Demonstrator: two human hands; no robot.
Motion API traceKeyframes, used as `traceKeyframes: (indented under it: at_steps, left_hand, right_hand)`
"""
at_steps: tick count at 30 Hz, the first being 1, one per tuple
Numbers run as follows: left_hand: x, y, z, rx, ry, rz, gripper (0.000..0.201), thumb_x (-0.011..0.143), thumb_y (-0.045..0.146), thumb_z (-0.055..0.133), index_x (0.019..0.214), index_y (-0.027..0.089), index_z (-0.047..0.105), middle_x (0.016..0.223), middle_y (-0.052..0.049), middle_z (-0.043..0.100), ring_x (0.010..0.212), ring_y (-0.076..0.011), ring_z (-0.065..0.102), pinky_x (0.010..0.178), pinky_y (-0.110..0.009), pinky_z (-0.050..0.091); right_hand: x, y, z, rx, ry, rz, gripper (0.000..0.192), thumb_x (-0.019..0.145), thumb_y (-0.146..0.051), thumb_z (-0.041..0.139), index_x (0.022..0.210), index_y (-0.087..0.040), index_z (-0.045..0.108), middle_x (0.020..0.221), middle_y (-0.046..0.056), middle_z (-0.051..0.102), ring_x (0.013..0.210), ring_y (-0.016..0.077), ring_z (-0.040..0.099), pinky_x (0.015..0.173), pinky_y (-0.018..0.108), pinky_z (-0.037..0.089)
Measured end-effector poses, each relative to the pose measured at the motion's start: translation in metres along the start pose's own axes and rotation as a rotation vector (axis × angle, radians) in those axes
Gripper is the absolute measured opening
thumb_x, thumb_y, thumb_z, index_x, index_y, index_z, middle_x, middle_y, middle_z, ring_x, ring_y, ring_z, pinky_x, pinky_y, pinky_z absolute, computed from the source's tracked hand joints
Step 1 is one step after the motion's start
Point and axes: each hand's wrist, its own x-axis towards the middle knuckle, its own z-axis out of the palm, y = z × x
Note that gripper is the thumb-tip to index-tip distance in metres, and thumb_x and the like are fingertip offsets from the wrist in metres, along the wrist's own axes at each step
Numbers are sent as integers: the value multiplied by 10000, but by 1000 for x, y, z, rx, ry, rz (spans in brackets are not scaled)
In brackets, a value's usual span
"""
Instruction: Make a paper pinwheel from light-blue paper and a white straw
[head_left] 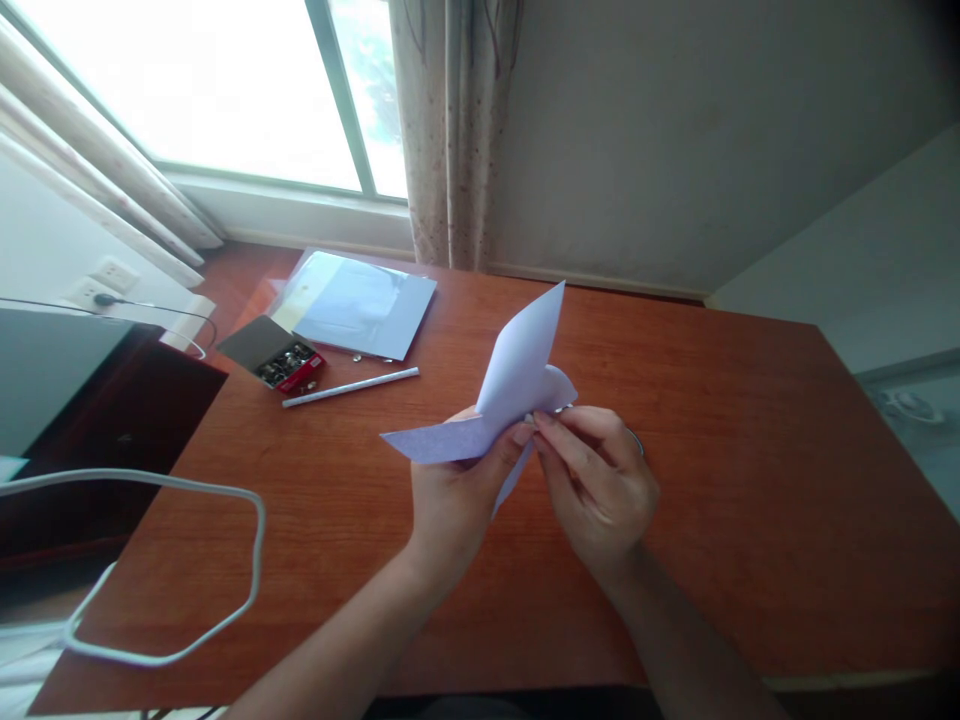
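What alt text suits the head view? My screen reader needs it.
Both hands, left hand and right hand, pinch a folded pale paper above a wooden table. Farther left lie a plastic sleeve, a box of clips and a white stick.

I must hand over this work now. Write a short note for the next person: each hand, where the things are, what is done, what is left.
Left hand: holds the folded paper from below, above the table.
Right hand: fingers pinch the paper at its middle.
Things: box of clips, white stick and plastic sleeve lie at the far left of the table, untouched.
Done: the paper is folded, with several flaps standing out.
Left: the shape looks unfinished; the pinched fold probably needs more pressing.
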Motion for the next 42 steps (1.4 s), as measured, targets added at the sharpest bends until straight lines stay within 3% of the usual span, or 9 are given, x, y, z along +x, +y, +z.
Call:
traceKeyframes:
  at_steps: [5,12,22,28,42]
  left_hand:
    - [0,-4,-3,12,26,-27,219,746,283,880,899,154,792,878,-34,779,798,-173,712,762,-275,600]
    - [0,-6,-3,-50,10,-50,189,763,268,873,898,163,793,874,-22,778,795,-154,706,768,-257,594]
    - [0,-6,-1,-110,-20,-60,162,776,261,867,892,172,798,905,-20,787,835,-146,708,794,-244,596]
    - [1,-6,-3,-83,-19,-52,169,760,268,878,866,169,789,830,2,766,741,-119,681,698,-213,577]
    - [3,-1,-4,41,-54,22,160,787,296,854,879,183,790,828,6,767,743,-129,686,692,-217,577]
  right_hand:
    - [0,0,0,2,6,28,407,919,-44,678,1232,-301,726,938,31,690,857,177,689,737,332,604]
    - [-1,0,1,-6,2,10,398,901,-25,695,1220,-259,735,956,48,687,871,180,687,750,326,595]
    - [-4,0,2,-18,8,19,459,914,-43,681,1277,-324,702,941,31,687,863,183,687,747,340,602]
    - [-3,0,2,5,7,7,475,895,-15,691,1277,-298,703,943,41,683,862,188,684,740,345,592]
    - [-1,0,1,25,-5,33,416,903,-16,686,1229,-274,715,941,38,689,868,183,674,753,343,589]
